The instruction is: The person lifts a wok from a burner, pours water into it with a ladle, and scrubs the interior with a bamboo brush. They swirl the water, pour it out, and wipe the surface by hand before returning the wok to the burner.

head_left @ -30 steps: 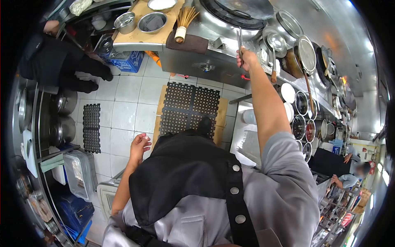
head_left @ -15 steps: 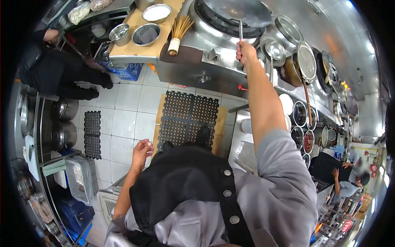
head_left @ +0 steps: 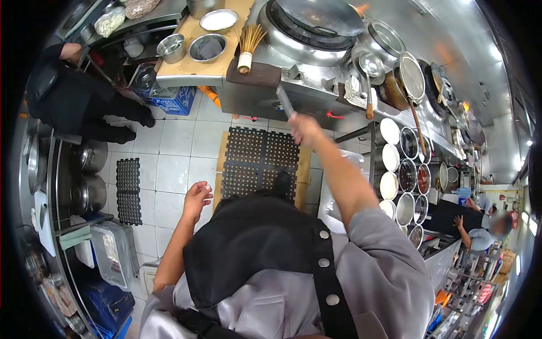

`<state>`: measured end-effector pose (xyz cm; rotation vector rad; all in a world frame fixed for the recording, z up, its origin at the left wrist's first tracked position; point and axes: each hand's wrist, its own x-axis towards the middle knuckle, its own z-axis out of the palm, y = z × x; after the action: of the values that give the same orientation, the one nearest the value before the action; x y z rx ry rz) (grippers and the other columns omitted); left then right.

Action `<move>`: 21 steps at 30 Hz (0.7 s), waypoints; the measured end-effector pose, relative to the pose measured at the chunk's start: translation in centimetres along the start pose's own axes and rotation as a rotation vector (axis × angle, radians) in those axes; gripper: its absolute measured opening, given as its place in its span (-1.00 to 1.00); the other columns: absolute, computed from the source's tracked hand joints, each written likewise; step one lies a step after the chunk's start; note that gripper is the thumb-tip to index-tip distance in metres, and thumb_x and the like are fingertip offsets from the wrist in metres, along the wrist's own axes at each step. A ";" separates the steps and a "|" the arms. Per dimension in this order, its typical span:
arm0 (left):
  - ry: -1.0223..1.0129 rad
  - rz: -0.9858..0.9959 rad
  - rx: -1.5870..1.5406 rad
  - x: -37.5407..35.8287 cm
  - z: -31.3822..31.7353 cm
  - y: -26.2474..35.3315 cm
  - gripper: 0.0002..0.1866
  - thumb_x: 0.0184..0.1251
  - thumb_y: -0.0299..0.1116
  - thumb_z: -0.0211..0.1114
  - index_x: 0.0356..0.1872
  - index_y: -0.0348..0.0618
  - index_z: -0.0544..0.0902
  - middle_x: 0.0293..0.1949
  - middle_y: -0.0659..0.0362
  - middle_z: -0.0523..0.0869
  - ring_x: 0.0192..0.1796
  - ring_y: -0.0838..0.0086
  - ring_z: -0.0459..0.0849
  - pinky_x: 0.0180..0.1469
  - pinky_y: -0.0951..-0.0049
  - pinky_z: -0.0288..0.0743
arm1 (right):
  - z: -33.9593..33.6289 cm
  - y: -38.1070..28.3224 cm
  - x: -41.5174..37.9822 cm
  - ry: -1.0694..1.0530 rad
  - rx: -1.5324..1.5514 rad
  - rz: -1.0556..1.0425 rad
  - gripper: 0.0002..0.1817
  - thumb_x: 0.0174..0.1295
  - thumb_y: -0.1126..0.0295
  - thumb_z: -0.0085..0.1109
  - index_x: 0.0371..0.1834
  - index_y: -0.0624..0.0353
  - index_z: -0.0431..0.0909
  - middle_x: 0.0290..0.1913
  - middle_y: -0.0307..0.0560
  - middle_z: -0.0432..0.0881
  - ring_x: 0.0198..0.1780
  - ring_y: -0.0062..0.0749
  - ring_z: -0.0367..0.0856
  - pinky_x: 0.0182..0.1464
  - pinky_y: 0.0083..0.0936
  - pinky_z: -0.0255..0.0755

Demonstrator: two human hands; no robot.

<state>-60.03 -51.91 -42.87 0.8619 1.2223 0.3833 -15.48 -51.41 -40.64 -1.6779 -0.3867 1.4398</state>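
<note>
My right hand (head_left: 305, 129) is closed round the handle of a metal utensil (head_left: 284, 100), blurred by motion, in front of the stove's front panel. The utensil's far end reaches up toward the dark cloth (head_left: 254, 74) at the counter edge. My left hand (head_left: 197, 198) hangs over the floor tiles, fingers loosely curled and apart, with nothing in it. On the large burner rests a wok (head_left: 320, 16). A bamboo brush (head_left: 247, 52) lies by the dark cloth.
Steel bowls (head_left: 206, 47) stand on the wooden board (head_left: 186, 69). A ladle (head_left: 370, 68), a strainer (head_left: 412, 77) and several round containers (head_left: 389, 185) are at the right. A person in black (head_left: 84, 99) stands at the left; others are far right. A rubber mat (head_left: 259, 164) covers floor tiles.
My right hand has moved from the wok's edge down and left, away from the stove top. My left hand has risen slightly. The ladle and containers show more fully.
</note>
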 end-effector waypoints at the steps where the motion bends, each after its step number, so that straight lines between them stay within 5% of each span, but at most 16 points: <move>1: -0.002 0.008 -0.004 0.3 -0.3 -0.4 -0.62 0.37 -0.27 0.26 0.13 -0.19 0.48 -0.16 0.21 0.64 -0.20 0.53 0.62 -0.18 0.50 0.50 | 2.4 4.2 -2.4 0.020 0.034 0.075 -0.59 0.44 0.04 -0.05 -0.35 0.19 0.46 -0.57 -0.09 0.47 -0.73 -0.39 0.35 -0.75 -0.40 0.25; 3: -0.031 -0.002 0.003 0.6 -0.4 -1.1 -0.63 0.36 -0.27 0.27 0.11 -0.18 0.49 -0.16 0.21 0.64 -0.21 0.54 0.62 -0.20 0.52 0.49 | 5.5 14.1 -4.8 0.063 -0.005 0.205 -0.57 0.47 0.07 -0.08 -0.44 0.17 0.46 -0.65 -0.15 0.44 -0.75 -0.41 0.34 -0.74 -0.40 0.26; 4: -0.054 -0.020 0.015 0.6 -0.5 -1.6 -0.64 0.35 -0.27 0.28 0.10 -0.16 0.50 -0.16 0.22 0.64 -0.23 0.55 0.62 -0.21 0.53 0.49 | 6.3 18.8 -5.5 0.057 -0.143 0.265 -0.50 0.44 -0.02 -0.08 -0.41 0.22 0.52 -0.58 -0.01 0.54 -0.60 -0.23 0.53 -0.52 -0.25 0.45; 6: -0.091 -0.003 0.024 0.8 -0.2 -2.8 -0.66 0.34 -0.25 0.29 0.06 -0.14 0.51 -0.20 0.24 0.65 -0.27 0.57 0.61 -0.25 0.55 0.48 | 5.0 24.9 -7.2 -0.079 -0.719 -0.039 -0.41 0.39 -0.14 -0.08 -0.35 0.26 0.58 -0.46 0.10 0.63 -0.33 -0.05 0.65 -0.17 -0.16 0.50; 9: -0.182 -0.050 0.039 2.1 0.3 -5.0 -0.70 0.36 -0.22 0.29 -0.01 -0.15 0.55 -0.28 0.26 0.66 -0.34 0.59 0.61 -0.31 0.56 0.48 | 3.8 22.5 -8.5 -0.154 -0.916 -0.072 -0.33 0.34 -0.22 -0.11 -0.29 0.28 0.62 -0.35 0.14 0.66 -0.10 0.06 0.64 0.08 -0.19 0.40; 10: -0.192 -0.046 0.041 2.2 0.7 -4.7 -0.70 0.36 -0.22 0.29 -0.01 -0.15 0.55 -0.28 0.26 0.66 -0.34 0.59 0.61 -0.31 0.56 0.48 | 3.9 21.2 -8.3 -0.084 -1.093 -0.240 -0.48 0.38 -0.06 -0.05 -0.32 0.25 0.56 -0.44 0.08 0.63 -0.33 -0.09 0.65 -0.18 -0.21 0.50; 12: -0.258 0.000 0.070 3.0 2.8 -3.7 -0.68 0.38 -0.15 0.27 -0.02 -0.15 0.55 -0.28 0.25 0.66 -0.33 0.57 0.61 -0.30 0.53 0.51 | 6.4 16.6 -10.5 0.041 -0.371 0.050 -0.68 0.41 0.14 -0.01 -0.30 0.20 0.46 -0.52 -0.06 0.54 -0.57 -0.34 0.52 -0.50 -0.34 0.43; 14: -0.338 -0.019 0.043 2.2 5.7 0.2 -0.64 0.42 -0.05 0.20 -0.03 -0.14 0.55 -0.29 0.24 0.65 -0.33 0.55 0.62 -0.31 0.50 0.53 | 10.0 10.1 -13.4 0.031 -0.171 -0.042 -0.84 0.42 0.32 -0.01 -0.26 0.16 0.38 -0.57 -0.21 0.43 -0.70 -0.55 0.32 -0.67 -0.50 0.25; 18: -0.489 0.105 -0.046 -0.3 11.2 6.8 -0.61 0.50 0.05 0.04 -0.13 -0.10 0.52 -0.34 0.24 0.60 -0.34 0.53 0.61 -0.37 0.50 0.50 | 15.4 5.6 -13.8 -0.128 0.166 -0.285 -0.87 0.42 0.40 -0.06 -0.12 0.23 0.38 -0.41 -0.17 0.49 -0.50 -0.54 0.43 -0.52 -0.54 0.36; 21: -0.384 0.153 -0.044 -0.1 12.4 7.9 -0.65 0.52 -0.02 0.00 -0.15 -0.12 0.46 -0.43 0.23 0.51 -0.46 0.50 0.49 -0.41 0.46 0.49 | 17.1 4.7 -15.2 -0.202 -0.175 -0.400 -0.59 0.44 0.40 -0.09 0.33 0.20 0.26 0.04 -0.08 0.54 0.00 -0.54 0.44 0.00 -0.54 0.39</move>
<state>-47.08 -51.48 -35.82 0.9441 0.7938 0.3464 -36.75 -57.98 -33.73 -1.4833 -0.9288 1.3027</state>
